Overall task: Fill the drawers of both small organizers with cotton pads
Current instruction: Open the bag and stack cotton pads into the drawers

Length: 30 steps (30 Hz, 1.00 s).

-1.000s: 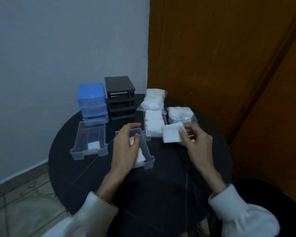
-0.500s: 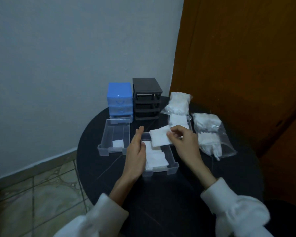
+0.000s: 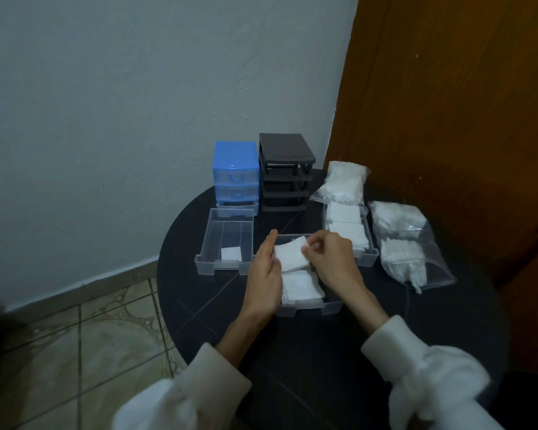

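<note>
Both hands are working over the middle drawer (image 3: 308,305) on the round black table (image 3: 323,352), holding a square cotton pad (image 3: 291,255) above it. The right hand (image 3: 333,262) is pinching the pad's right edge between thumb and curled fingers, while the left hand (image 3: 263,271) is lying with straight fingers flat against the pad's left edge. More pads (image 3: 300,288) are already lying stacked in this drawer, beneath the held one. To the left, another clear drawer (image 3: 227,240) is sitting with a single pad (image 3: 231,253) in its near corner. To the right, a third drawer (image 3: 348,231) is holding rows of pads. Behind them, the blue organizer (image 3: 235,175) and the black organizer (image 3: 284,172) are standing side by side near the wall. Two clear bags of pads are lying at the right, one (image 3: 343,181) behind the third drawer, one (image 3: 407,243) beside it.
</note>
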{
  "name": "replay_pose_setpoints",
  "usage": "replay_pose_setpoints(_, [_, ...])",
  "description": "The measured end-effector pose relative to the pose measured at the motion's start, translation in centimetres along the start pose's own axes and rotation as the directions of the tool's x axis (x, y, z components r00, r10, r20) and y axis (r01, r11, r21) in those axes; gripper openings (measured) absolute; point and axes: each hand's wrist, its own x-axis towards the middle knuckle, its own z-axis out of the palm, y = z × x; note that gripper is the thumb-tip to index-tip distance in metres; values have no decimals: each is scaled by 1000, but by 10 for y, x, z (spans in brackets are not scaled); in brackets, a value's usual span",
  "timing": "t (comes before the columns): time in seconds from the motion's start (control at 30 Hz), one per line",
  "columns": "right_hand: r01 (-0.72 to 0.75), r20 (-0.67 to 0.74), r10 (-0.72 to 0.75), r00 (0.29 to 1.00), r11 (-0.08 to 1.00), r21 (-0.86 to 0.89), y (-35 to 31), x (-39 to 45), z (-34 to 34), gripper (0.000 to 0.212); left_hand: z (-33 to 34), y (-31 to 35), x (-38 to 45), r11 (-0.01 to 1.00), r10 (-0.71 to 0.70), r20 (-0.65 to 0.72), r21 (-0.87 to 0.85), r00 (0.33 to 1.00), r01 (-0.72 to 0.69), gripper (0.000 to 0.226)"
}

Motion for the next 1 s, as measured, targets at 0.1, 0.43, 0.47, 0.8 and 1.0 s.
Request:
replay_pose_setpoints(0.1, [52,-13,-52,999,998,-31,-2,-2,1,13,0,1,-1,1000,3,2,-6,1000,-3,50])
replay_pose_setpoints(0.43, [236,22,-248,969,891,-388,-5,-10,9,15,0,-1,0,1000,9,2,-24,1000,-9,50])
replay_pose_setpoints(0.47, [236,24,-249,968,875,-422,-4,-11,11,17,0,-2,0,1000,13,1,-21,1000,-13,50])
replay_pose_setpoints(0.8, [331,62,-333,941,866,-374,-7,-17,9,26,0,-4,1,1000,26,2,-6,1000,-26,49])
replay_pose_setpoints(1.0, [381,230,-317,920,856,-348,-4,-25,14,30,0,-2,-1,999,19,16,-33,1000,-18,50])
